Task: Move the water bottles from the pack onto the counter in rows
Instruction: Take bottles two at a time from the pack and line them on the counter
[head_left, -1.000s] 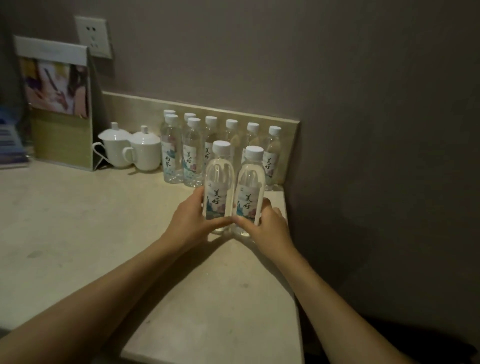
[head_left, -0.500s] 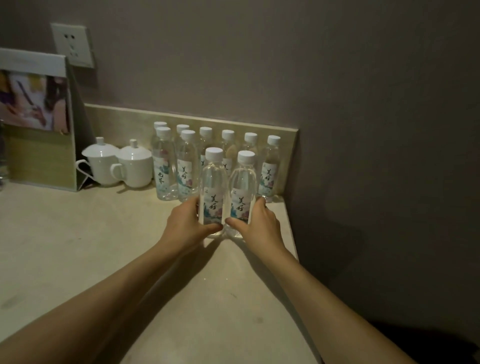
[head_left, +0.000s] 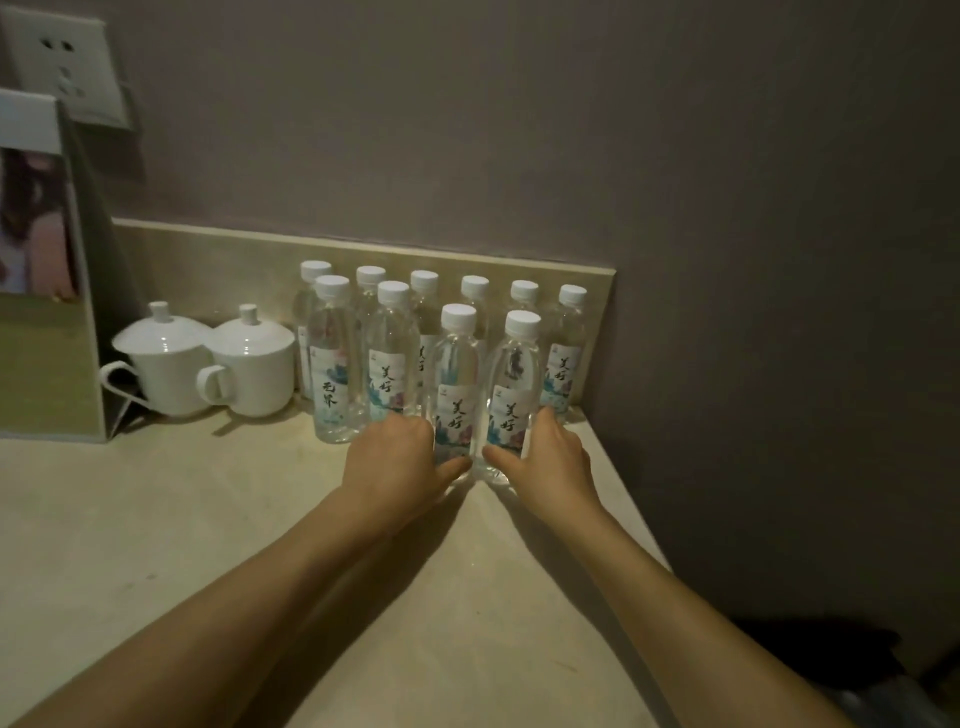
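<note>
My left grip (head_left: 397, 457) curls round the base of one water bottle (head_left: 456, 384), my right grip (head_left: 550, 457) round a second bottle (head_left: 514, 395); both stand upright on the table (head_left: 156, 519), touching each other, in the second row just before the back row of bottles (head_left: 475, 291) beside two white lidded cups (head_left: 249, 358)

Bare counter (head_left: 156, 519) lay open to my left and behind my arms, room enough to pull back. Ahead, the bottle rows (head_left: 395, 332) stood against the backsplash (head_left: 234, 260), with two lidded cups (head_left: 208, 364) and a stand (head_left: 47, 312) beside them on the left. The wall (head_left: 779, 312) closed off my right, close beside the counter's edge.
</note>
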